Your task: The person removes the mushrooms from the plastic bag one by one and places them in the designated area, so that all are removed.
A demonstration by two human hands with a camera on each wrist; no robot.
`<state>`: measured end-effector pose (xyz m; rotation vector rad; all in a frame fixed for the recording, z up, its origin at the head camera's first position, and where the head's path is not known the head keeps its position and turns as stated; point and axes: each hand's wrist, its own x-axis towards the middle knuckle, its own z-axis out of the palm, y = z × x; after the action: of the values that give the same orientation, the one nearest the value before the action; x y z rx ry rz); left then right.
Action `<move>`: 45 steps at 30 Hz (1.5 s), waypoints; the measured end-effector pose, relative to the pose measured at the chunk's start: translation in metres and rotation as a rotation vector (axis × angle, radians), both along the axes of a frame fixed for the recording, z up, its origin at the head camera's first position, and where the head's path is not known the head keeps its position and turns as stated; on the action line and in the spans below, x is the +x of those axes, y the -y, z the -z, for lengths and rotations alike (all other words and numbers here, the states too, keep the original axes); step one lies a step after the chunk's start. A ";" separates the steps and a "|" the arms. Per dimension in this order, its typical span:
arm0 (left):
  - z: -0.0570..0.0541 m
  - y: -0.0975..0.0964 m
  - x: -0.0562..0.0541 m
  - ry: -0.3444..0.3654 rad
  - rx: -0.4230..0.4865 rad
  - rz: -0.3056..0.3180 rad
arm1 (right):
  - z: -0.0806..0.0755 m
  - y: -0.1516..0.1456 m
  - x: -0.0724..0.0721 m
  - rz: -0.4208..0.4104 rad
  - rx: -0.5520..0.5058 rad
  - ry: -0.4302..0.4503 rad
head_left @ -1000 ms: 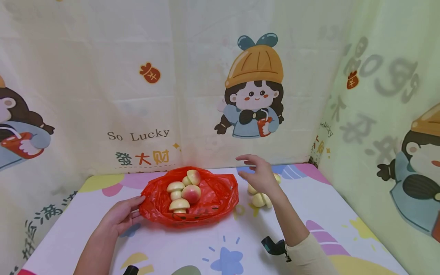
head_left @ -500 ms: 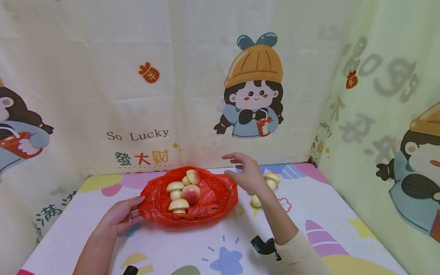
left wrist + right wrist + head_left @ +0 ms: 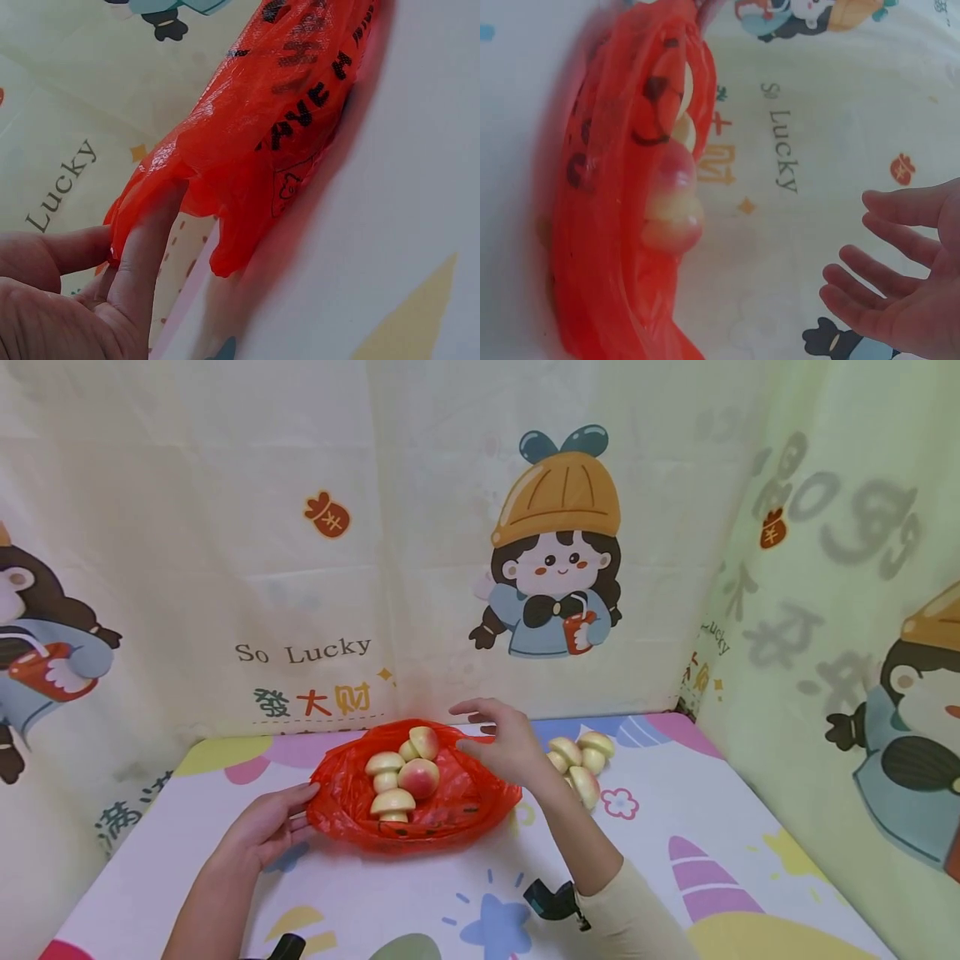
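A red plastic bag (image 3: 337,822) stands on the table, its mouth spread wide. Several toy mushrooms (image 3: 418,779), cream with some pink caps, lie in its left half. My left hand (image 3: 264,828) pinches the bag's left rim between thumb and fingers; the left wrist view shows the thin red film (image 3: 247,142) caught there. Over the bag's right side hovers my right hand (image 3: 506,747), fingers apart and slightly bent, holding nothing. In the right wrist view that hand (image 3: 907,270) is clear of the bag (image 3: 600,247).
More toy mushrooms (image 3: 592,752) are piled to the right of the bag, partly behind my right forearm. A patterned cloth covers the table (image 3: 420,902). Printed curtains (image 3: 420,568) close off the back and sides. A black wrist camera (image 3: 553,900) sits below my right forearm.
My right hand has moved left from above the mushroom pile to over the bag's right side, uncovering more of the pile. The left hand keeps its hold on the rim.
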<state>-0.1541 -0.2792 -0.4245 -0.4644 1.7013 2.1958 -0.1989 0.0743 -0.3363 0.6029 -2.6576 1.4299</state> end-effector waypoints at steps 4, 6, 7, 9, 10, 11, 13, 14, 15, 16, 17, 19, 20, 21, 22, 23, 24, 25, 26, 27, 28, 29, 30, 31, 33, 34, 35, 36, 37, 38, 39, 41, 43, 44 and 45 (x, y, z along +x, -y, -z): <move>0.000 0.000 0.000 0.002 0.001 -0.008 | 0.000 0.008 0.001 -0.029 -0.003 0.012; 0.000 0.000 0.000 0.003 0.000 -0.011 | 0.001 0.011 0.001 -0.053 -0.014 0.023; 0.000 0.000 0.000 0.004 0.000 -0.011 | 0.001 0.013 0.001 -0.068 -0.020 0.026; 0.000 -0.001 0.000 0.003 -0.002 -0.013 | 0.000 0.017 0.001 -0.096 -0.031 0.035; 0.000 -0.001 0.000 0.004 -0.004 -0.013 | 0.000 0.018 0.001 -0.110 -0.033 0.036; 0.000 -0.001 0.000 0.004 -0.005 -0.013 | 0.000 0.020 0.001 -0.122 -0.035 0.037; -0.001 -0.002 0.000 0.004 -0.007 -0.014 | 0.001 0.024 0.001 -0.137 -0.036 0.039; -0.001 -0.002 0.000 0.004 -0.008 -0.015 | 0.001 0.025 0.001 -0.142 -0.036 0.041; -0.001 -0.002 0.000 0.005 -0.010 -0.015 | 0.002 0.027 0.002 -0.143 -0.035 0.046; -0.001 -0.002 0.000 0.006 -0.013 -0.016 | 0.003 0.029 0.002 -0.143 -0.036 0.051; -0.001 -0.002 0.000 0.006 -0.015 -0.017 | 0.003 0.030 0.002 -0.144 -0.038 0.058; -0.002 -0.002 0.000 0.007 -0.023 -0.019 | 0.004 0.034 0.003 -0.146 -0.037 0.070; -0.002 -0.002 0.001 0.007 -0.025 -0.020 | 0.005 0.036 0.004 -0.149 -0.038 0.073; -0.002 -0.002 0.001 0.008 -0.027 -0.021 | 0.005 0.037 0.004 -0.151 -0.036 0.079; -0.002 -0.002 0.001 0.008 -0.029 -0.022 | 0.006 0.039 0.005 -0.155 -0.034 0.083; -0.002 -0.002 0.001 0.008 -0.029 -0.023 | 0.007 0.041 0.006 -0.158 -0.031 0.088; -0.002 -0.002 0.001 0.007 -0.029 -0.024 | 0.007 0.043 0.006 -0.160 -0.025 0.095; -0.001 -0.001 0.001 0.007 -0.029 -0.025 | 0.008 0.045 0.007 -0.162 -0.019 0.104; -0.001 -0.001 0.001 0.007 -0.029 -0.026 | 0.009 0.047 0.007 -0.163 -0.013 0.114; -0.001 -0.001 0.001 0.007 -0.029 -0.026 | 0.011 0.048 0.008 -0.166 -0.004 0.120; -0.001 0.000 0.002 0.006 -0.028 -0.025 | 0.012 0.050 0.008 -0.170 0.002 0.123; -0.001 0.000 0.002 0.005 -0.028 -0.024 | 0.014 0.051 0.009 -0.175 0.009 0.123; -0.001 0.000 0.002 0.006 -0.029 -0.023 | 0.016 0.053 0.009 -0.179 0.015 0.124; -0.001 -0.001 0.002 0.006 -0.029 -0.022 | 0.018 0.055 0.009 -0.185 0.023 0.119; -0.001 -0.001 0.003 0.004 -0.027 -0.020 | 0.022 0.058 0.009 -0.200 0.030 0.115; -0.002 -0.001 0.003 0.004 -0.025 -0.019 | 0.023 0.059 0.009 -0.204 0.034 0.120; -0.002 -0.001 0.003 0.003 -0.026 -0.019 | 0.024 0.061 0.009 -0.208 0.038 0.126; -0.002 -0.001 0.003 0.002 -0.026 -0.019 | 0.025 0.062 0.009 -0.211 0.043 0.134; -0.002 -0.001 0.003 0.002 -0.026 -0.019 | 0.026 0.064 0.009 -0.213 0.052 0.140; -0.002 -0.001 0.003 0.001 -0.026 -0.017 | 0.027 0.065 0.009 -0.214 0.059 0.149; -0.002 -0.001 0.003 0.001 -0.024 -0.016 | 0.027 0.066 0.009 -0.212 0.070 0.157; -0.002 -0.001 0.002 0.004 -0.024 -0.019 | 0.028 0.068 0.009 -0.212 0.088 0.166; -0.002 -0.001 0.002 0.005 -0.020 -0.018 | 0.030 0.070 0.008 -0.212 0.103 0.181; -0.001 -0.001 0.001 0.005 -0.019 -0.016 | 0.031 0.072 0.008 -0.210 0.110 0.188; -0.001 -0.001 0.001 0.004 -0.017 -0.017 | 0.032 0.073 0.008 -0.207 0.117 0.195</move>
<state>-0.1531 -0.2777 -0.4230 -0.4893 1.7209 2.1925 -0.1909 0.0015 -0.3678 0.8104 -2.9219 1.4602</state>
